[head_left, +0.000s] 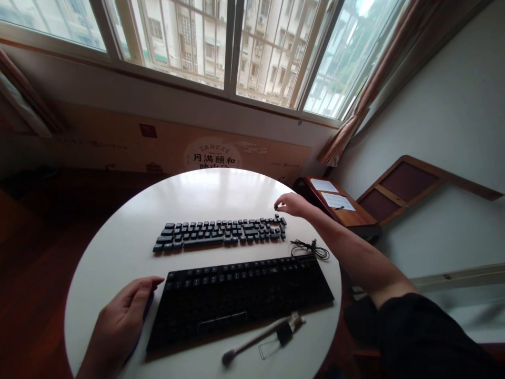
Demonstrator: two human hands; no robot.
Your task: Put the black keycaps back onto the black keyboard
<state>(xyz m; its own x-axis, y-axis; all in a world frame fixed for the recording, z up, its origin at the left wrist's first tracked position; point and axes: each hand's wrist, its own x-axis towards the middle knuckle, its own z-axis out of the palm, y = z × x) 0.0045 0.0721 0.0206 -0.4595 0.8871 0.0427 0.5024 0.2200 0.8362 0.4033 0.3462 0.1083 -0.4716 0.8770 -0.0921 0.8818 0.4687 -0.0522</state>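
Observation:
My right hand is over the far right of the round white table, its fingertips pinching a small dark keycap. Just below it lie rows of loose black keycaps, set out in keyboard order. A black keyboard lies nearer me; its upper rows carry caps, while the lower part looks bare and dark. Beside its left edge is my left hand, thumb laid along the bent fingers. A thin purple edge shows under that hand; what it belongs to is hidden.
A coiled black cable lies behind the keyboard's right end. In front are a toothbrush and a wire keycap puller. A wooden side table with papers stands at the right, below the windows.

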